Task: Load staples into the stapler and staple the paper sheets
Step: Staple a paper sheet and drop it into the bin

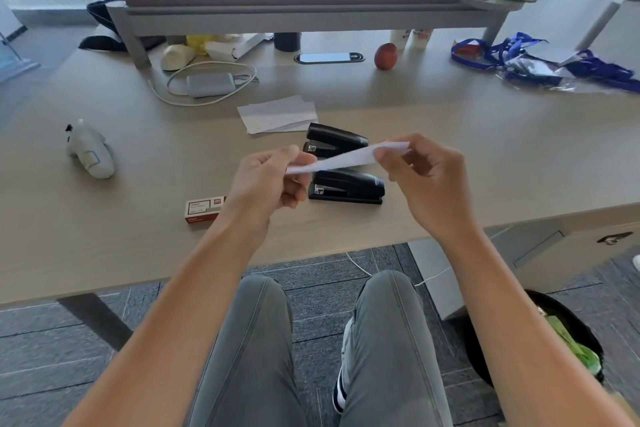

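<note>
**Both your hands pinch a folded paper slip above the staplers**

Your left hand (266,180) and right hand (420,177) hold a thin white paper slip (341,158) between them, raised over the desk (485,156). Each hand pinches one end between thumb and forefinger, with the remaining fingers loosely curled. The slip is seen almost edge-on, a long flat strip slanting up toward your right hand, and it looks folded or layered; how many sheets it has cannot be told.

Under the slip lie two black staplers with smooth, glossy plastic bodies and rounded tops. The near stapler (346,186) sits closed on its flat base, its metal nose pointing left. The far stapler (334,140) lies just behind it, its top tilted up from the base.

Beyond them, more white paper sheets (278,113) lie fanned flat on the pale, matte wood-grain surface. A small red-and-white cardboard staple box (204,210) rests by your left wrist, partly hidden by it.
</note>
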`<state>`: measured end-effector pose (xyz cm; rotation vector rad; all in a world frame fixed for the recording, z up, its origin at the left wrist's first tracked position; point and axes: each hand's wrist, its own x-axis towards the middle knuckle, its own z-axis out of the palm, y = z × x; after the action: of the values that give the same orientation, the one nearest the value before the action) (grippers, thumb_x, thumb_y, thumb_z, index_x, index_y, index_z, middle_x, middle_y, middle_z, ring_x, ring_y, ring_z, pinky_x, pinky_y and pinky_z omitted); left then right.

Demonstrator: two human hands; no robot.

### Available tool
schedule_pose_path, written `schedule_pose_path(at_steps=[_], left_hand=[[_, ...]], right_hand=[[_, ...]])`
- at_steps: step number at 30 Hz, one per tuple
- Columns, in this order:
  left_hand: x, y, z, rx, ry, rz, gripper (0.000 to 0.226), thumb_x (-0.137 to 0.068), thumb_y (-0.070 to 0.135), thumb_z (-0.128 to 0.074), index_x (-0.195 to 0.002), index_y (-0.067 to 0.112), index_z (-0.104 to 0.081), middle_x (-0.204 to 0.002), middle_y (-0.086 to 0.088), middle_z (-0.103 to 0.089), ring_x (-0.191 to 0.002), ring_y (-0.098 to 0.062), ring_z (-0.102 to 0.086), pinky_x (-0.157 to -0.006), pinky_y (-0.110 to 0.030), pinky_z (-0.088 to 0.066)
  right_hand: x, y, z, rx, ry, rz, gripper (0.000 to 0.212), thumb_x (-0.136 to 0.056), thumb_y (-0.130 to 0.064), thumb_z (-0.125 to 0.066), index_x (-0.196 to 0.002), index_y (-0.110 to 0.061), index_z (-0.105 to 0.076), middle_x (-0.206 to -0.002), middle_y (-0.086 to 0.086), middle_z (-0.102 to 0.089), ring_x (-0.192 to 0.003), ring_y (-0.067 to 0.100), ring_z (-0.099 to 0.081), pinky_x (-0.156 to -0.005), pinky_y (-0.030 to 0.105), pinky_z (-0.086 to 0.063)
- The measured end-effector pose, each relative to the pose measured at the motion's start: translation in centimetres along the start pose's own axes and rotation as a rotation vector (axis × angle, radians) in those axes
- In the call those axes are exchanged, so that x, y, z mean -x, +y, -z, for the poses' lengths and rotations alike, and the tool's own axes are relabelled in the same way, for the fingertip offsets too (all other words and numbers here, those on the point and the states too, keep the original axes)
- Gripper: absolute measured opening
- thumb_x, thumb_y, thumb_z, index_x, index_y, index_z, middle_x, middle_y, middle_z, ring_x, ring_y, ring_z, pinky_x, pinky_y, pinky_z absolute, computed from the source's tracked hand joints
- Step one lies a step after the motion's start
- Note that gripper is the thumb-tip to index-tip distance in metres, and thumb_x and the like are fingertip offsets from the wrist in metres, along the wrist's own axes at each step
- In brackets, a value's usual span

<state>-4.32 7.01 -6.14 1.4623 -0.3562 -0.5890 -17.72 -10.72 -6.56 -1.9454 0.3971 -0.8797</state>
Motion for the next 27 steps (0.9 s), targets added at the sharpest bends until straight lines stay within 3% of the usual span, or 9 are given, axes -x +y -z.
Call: schedule_pose_path(at_steps=[2,5,10,15,20,24,27], left_hand=[[0.4,0.4,-0.4,0.064,-0.038,0.009,0.04,-0.102,0.025,-0.039,-0.095,0.004,-0.072,-0.072,-0.013,-0.066,-0.057,-0.023,-0.056,-0.054,-0.033,-0.042],[0.8,0.5,-0.7,0.106,-0.091,0.019,0.04,-0.096,0.019,-0.033,-0.094,0.003,-0.069,-0.077,-0.016,-0.065,-0.06,-0.024,-0.056,-0.057,-0.033,-0.041],[1.2,0.2,-1.0,0.03,-0.03,-0.026,0.019,-0.097,0.009,-0.054,-0.085,0.006,-0.068,-0.071,-0.009,-0.069,-0.058,-0.021,-0.058,-0.054,-0.029,-0.044],[1.6,0.1,-1.0,0.057,-0.044,-0.019,0.018,-0.098,0.008,-0.056,-0.083,0.01,-0.067,-0.069,-0.009,-0.069,-0.057,-0.021,-0.058,-0.055,-0.029,-0.045],[1.9,0.0,-1.4,0.075,-0.072,-0.021,0.015,-0.099,0.009,-0.056,-0.089,0.007,-0.068,-0.072,-0.009,-0.071,-0.06,-0.021,-0.06,-0.057,-0.03,-0.047],[2.4,0.2,-3.7,0.139,-0.094,-0.002,0.039,-0.104,0.03,-0.046,-0.099,0.0,-0.071,-0.084,-0.018,-0.073,-0.07,-0.027,-0.064,-0.06,-0.035,-0.05],[2.9,0.2,-6.5,0.159,-0.154,0.051,0.058,-0.106,0.043,-0.037,-0.111,-0.005,-0.069,-0.093,-0.024,-0.074,-0.073,-0.03,-0.067,-0.063,-0.036,-0.053]], right_hand=[[-0.3,0.0,0.6,-0.035,0.024,-0.09,0.012,-0.093,-0.023,-0.076,-0.083,-0.016,-0.075,-0.058,-0.006,-0.064,-0.048,0.005,-0.052,-0.055,0.02,-0.041],[-0.6,0.1,0.9,-0.111,0.052,-0.222,0.021,-0.091,-0.027,-0.076,-0.081,-0.01,-0.075,-0.053,-0.003,-0.062,-0.048,0.014,-0.047,-0.051,0.024,-0.039],[-0.7,0.0,1.0,-0.164,0.054,-0.31,0.018,-0.089,-0.031,-0.077,-0.081,-0.015,-0.078,-0.057,0.002,-0.064,-0.058,0.021,-0.05,-0.051,0.029,-0.041],[-0.3,-0.9,1.2,-0.202,0.07,-0.338,0.011,-0.09,-0.024,-0.078,-0.085,-0.014,-0.078,-0.071,0.009,-0.067,-0.057,0.012,-0.056,-0.053,0.024,-0.043],[1.1,-1.7,2.4,-0.25,0.104,-0.386,0.012,-0.088,-0.024,-0.08,-0.085,-0.013,-0.079,-0.073,0.002,-0.07,-0.06,0.009,-0.059,-0.059,0.025,-0.049],[3.0,-2.5,4.2,-0.25,0.159,-0.379,0.01,-0.089,-0.027,-0.08,-0.086,-0.017,-0.081,-0.083,0.003,-0.075,-0.072,0.013,-0.066,-0.073,0.032,-0.054],[4.8,-2.9,6.2,-0.21,0.238,-0.4,0.024,-0.094,-0.038,-0.073,-0.082,-0.019,-0.082,-0.087,0.001,-0.079,-0.078,0.014,-0.069,-0.078,0.034,-0.055]])
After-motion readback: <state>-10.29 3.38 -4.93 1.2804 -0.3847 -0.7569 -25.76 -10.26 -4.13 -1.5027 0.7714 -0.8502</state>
